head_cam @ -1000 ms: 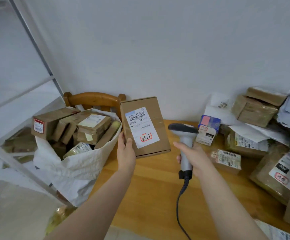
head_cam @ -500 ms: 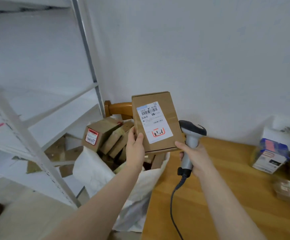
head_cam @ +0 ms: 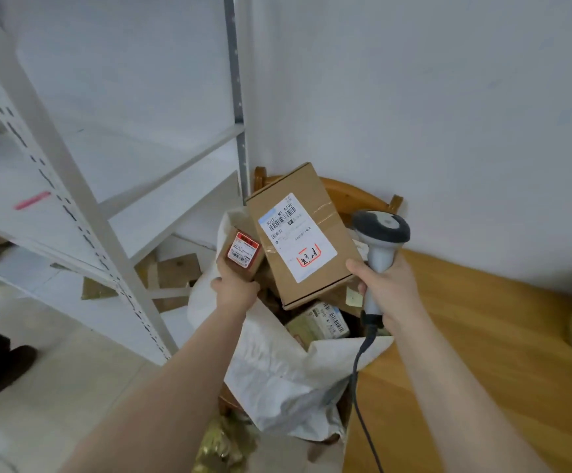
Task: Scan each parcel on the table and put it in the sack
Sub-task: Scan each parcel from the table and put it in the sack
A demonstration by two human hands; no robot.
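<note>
Looks like the drop-off step: the box (head_cam: 307, 233) sits tilted, label up, right over the open sack (head_cam: 277, 370), on top of the parcels already in there. The left hand (head_cam: 235, 288) is at its left edge, fingers hidden, so can't tell if it's gripping. The right hand (head_cam: 388, 288) is wrapped round the scanner (head_cam: 382, 230). Next move, I'd guess: let go, then back to the table (head_cam: 482, 336) for another. Half a second ago the box was held upright beside the scanner.
</note>
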